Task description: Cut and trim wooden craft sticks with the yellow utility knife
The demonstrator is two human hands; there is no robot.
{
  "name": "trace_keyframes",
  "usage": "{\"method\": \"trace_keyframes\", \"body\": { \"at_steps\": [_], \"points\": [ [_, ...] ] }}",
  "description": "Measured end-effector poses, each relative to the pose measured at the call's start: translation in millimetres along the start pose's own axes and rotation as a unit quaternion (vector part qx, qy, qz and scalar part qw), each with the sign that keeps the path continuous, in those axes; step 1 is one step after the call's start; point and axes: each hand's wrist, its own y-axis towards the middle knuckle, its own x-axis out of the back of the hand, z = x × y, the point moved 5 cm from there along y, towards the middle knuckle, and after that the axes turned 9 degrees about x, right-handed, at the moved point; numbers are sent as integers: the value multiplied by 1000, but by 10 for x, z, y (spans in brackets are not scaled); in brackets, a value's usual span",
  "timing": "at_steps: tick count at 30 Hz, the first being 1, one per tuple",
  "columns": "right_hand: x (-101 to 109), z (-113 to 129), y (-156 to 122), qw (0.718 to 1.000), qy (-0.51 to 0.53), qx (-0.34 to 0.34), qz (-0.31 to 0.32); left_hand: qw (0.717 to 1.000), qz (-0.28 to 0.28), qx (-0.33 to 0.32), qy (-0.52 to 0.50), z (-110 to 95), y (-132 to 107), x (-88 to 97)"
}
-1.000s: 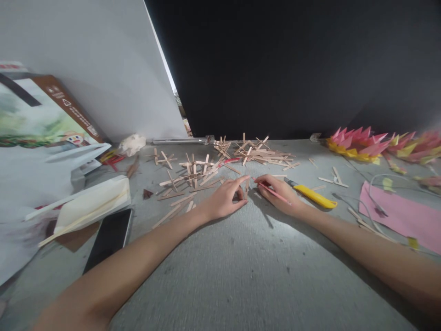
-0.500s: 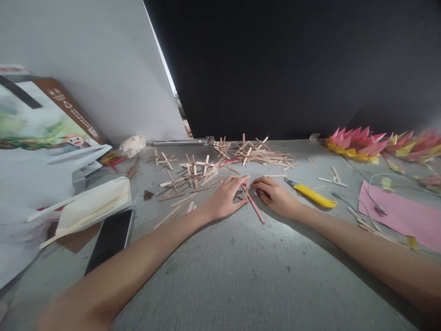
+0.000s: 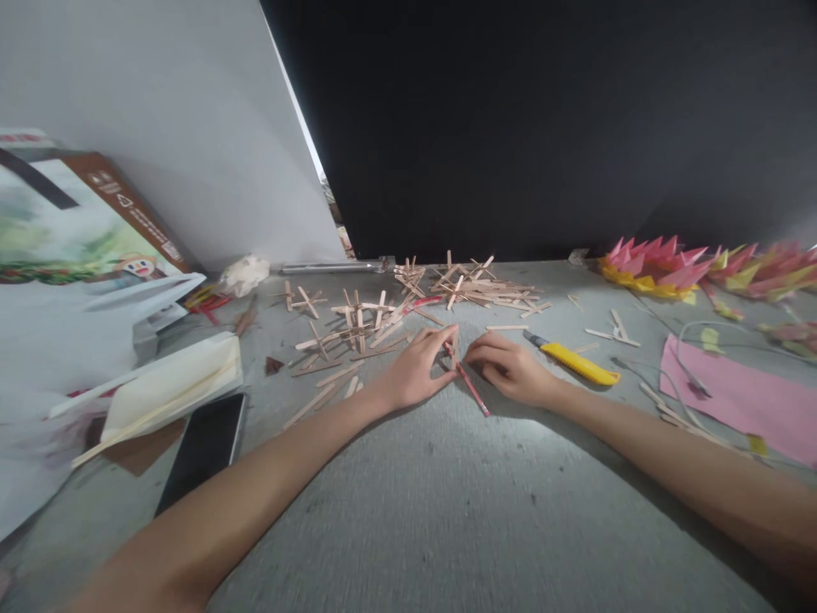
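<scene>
My left hand [image 3: 418, 370] pinches a short wooden craft stick [image 3: 455, 347] between thumb and forefinger, one tip at each end. Below that stick a red pencil [image 3: 473, 390] lies slantwise on the table, partly covered by it. My right hand [image 3: 507, 366] rests just to the right, fingers curled and fingertips close to the stick. Whatever those fingers hold, if anything, is hidden. A yellow utility knife [image 3: 579, 364] lies to the right of my right hand. Behind the hands is a pile of craft sticks [image 3: 491, 289], some joined into crosses.
Left stand a black phone [image 3: 202, 447], a cream paper packet [image 3: 175, 383] and a printed bag [image 3: 77, 230]. On the right are pink-and-yellow paper crowns [image 3: 657, 266], a pink sheet [image 3: 734, 392] and a cable [image 3: 686, 383]. A dark panel [image 3: 542, 128] rises at the back.
The view has shifted slightly. My right hand's fingertips have drawn a little closer together near the stick; my left hand keeps its pinch on the craft stick.
</scene>
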Motion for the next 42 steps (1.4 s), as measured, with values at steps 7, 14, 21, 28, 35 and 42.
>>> {"method": "trace_keyframes", "body": {
  "at_steps": [7,14,21,28,35,42],
  "points": [
    [-110,141,-42,988,3,91,128,1000,-4,-3,9,-8,-2,5],
    [-83,-227,-42,973,-187,-126,55,1000,7,6,2,-7,-6,21],
    [333,-368,-48,927,-305,-172,132,999,40,11,34,48,16,-36],
    [1106,-577,-347,854,-265,-341,291,996,66,35,42,59,18,-50],
    [1255,-677,-440,864,-131,-353,335,995,86,28,50,31,14,-42],
    [1152,-703,-415,871,-128,-320,349,995,93,17,40,37,9,-39]
  ]
}}
